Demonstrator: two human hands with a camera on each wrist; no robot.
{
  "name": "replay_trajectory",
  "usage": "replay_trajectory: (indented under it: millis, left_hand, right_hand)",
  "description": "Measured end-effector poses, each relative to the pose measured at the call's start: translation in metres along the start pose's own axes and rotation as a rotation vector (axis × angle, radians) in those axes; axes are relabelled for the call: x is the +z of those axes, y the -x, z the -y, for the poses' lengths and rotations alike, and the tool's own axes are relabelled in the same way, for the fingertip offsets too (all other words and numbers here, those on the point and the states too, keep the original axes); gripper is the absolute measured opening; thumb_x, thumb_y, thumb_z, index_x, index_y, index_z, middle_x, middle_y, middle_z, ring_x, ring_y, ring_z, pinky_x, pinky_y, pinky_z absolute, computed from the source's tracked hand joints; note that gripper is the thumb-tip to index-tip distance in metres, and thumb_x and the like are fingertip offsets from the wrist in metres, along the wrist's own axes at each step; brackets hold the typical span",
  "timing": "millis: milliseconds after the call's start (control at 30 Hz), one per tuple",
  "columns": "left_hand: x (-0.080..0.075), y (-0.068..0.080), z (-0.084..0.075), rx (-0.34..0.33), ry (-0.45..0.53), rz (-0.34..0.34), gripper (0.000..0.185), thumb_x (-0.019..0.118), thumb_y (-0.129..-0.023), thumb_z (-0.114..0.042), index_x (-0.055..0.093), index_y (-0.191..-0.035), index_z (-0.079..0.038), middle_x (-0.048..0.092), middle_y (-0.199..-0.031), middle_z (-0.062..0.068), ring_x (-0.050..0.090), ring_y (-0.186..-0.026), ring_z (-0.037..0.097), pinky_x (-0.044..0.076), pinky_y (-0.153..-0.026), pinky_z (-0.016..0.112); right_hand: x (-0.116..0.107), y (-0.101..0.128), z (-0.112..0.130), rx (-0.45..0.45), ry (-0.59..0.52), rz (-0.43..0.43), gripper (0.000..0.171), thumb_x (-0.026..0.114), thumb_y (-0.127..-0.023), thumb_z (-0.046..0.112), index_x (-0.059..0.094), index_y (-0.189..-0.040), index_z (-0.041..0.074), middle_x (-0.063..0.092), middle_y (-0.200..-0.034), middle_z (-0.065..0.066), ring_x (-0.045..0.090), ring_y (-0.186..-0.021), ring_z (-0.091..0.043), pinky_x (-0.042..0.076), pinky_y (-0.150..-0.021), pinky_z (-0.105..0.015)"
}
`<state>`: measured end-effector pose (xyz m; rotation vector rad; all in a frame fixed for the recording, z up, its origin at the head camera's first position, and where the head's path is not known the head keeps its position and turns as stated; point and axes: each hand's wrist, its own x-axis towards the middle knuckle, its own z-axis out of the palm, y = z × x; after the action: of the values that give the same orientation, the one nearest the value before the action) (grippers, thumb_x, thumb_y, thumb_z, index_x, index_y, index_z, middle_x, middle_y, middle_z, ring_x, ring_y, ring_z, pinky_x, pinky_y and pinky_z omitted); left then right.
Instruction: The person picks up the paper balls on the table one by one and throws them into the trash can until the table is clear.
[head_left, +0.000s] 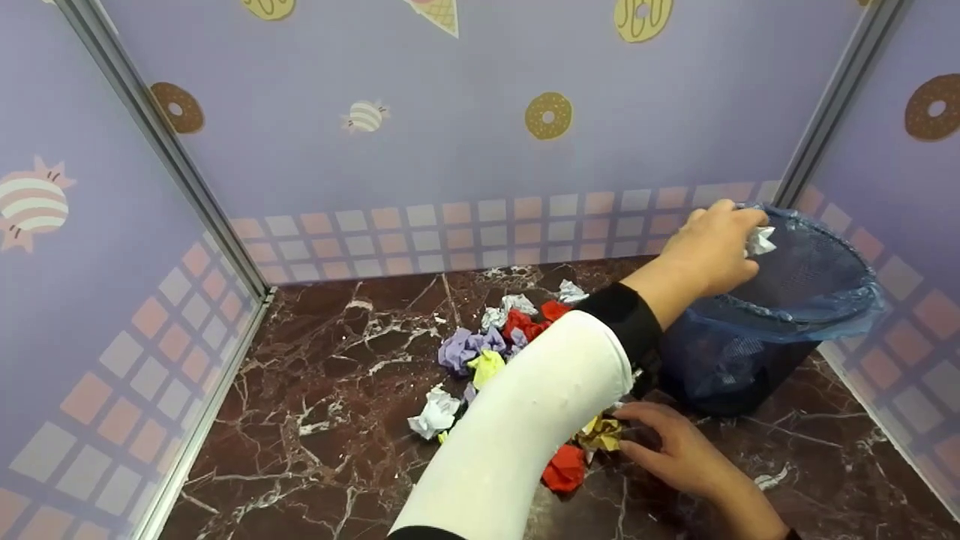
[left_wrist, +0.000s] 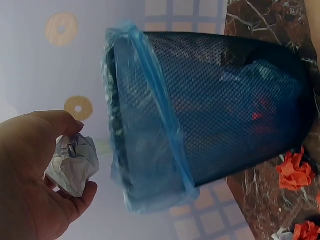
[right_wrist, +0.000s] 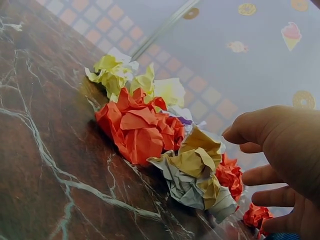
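"Where is the white paper ball (left_wrist: 75, 165)?"

"In the left hand (head_left: 712, 247), fingers and thumb curled around it, near the open mouth of a blue-lined mesh bin (left_wrist: 225, 110)."

"And the right hand (head_left: 679, 450)?"

"Its fingers are spread wide, just beside a gold-and-grey paper ball (right_wrist: 200, 165) in the pile of coloured crumpled paper (head_left: 487, 367) on the marbled counter (head_left: 315, 450)."

- Crumpled papers (head_left: 564, 469): red, yellow, purple, white
- One paper ball (right_wrist: 196, 162): mustard and grey
- Bin (left_wrist: 225, 100): black mesh
- Liner (head_left: 847, 322): translucent blue
- Bench (head_left: 315, 405): dark red-brown, marbled with pale veins
- Wall (head_left: 450, 157): lavender, pink-and-white checks, brown doughnuts (head_left: 178, 97)
- Sleeve (head_left: 517, 420): white, black cuff (head_left: 634, 319)
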<state>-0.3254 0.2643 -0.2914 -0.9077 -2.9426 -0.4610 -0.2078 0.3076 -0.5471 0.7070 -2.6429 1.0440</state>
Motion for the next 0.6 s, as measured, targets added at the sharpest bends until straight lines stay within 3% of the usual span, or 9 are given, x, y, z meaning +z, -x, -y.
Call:
replay_trajectory:
  millis: [100,233,400,500,600]
  left_hand:
    - [0.005,-0.003,-0.005,0.013,-0.003,0.004,0.061,0.069,-0.089,-0.040,0.038,-0.140,-0.051,0.044,-0.131,-0.020,0.044,-0.118,0.006,0.044,-0.094,0.025]
    - [0.010,-0.004,-0.010,0.014,0.004,0.006,0.069,0.069,-0.088,-0.041,0.031,-0.144,-0.052,0.044,-0.132,-0.020,0.044,-0.119,0.005,0.045,-0.093,0.024]
    - [0.016,-0.007,-0.014,0.016,0.000,0.015,0.070,0.069,-0.087,-0.045,0.029,-0.145,-0.052,0.042,-0.135,-0.022,0.042,-0.124,0.003,0.044,-0.097,0.023]
    - [0.018,-0.006,-0.014,0.048,-0.015,0.029,0.079,0.068,-0.084,-0.053,0.023,-0.148,-0.052,0.036,-0.144,-0.021,0.035,-0.134,0.004,0.037,-0.107,0.025]
    - [0.019,-0.003,-0.011,0.071,-0.069,0.044,0.087,0.062,-0.081,-0.065,0.008,-0.148,-0.056,0.021,-0.156,-0.018,0.019,-0.145,0.009,0.024,-0.117,0.033]
  right_hand:
    - [0.001,0.001,0.000,0.009,0.000,0.001,0.037,0.072,-0.088,0.032,0.064,-0.123,0.026,0.059,-0.128,0.011,0.056,-0.118,-0.015,0.048,-0.096,-0.040]
    - [0.002,0.000,0.000,0.010,0.008,-0.008,0.037,0.073,-0.087,0.032,0.062,-0.122,0.033,0.059,-0.127,0.015,0.057,-0.116,-0.014,0.048,-0.095,-0.041]
    - [0.002,-0.002,0.001,0.007,0.007,0.000,0.036,0.073,-0.088,0.031,0.061,-0.121,0.038,0.061,-0.121,0.018,0.060,-0.107,-0.016,0.049,-0.090,-0.039]
    - [0.002,-0.002,0.001,0.013,0.001,0.015,0.036,0.071,-0.089,0.032,0.060,-0.123,0.039,0.062,-0.119,0.019,0.061,-0.102,-0.018,0.050,-0.087,-0.036]
    - [0.002,-0.003,0.002,0.001,-0.007,0.023,0.037,0.070,-0.090,0.032,0.059,-0.125,0.037,0.063,-0.119,0.013,0.061,-0.102,-0.019,0.049,-0.087,-0.035]
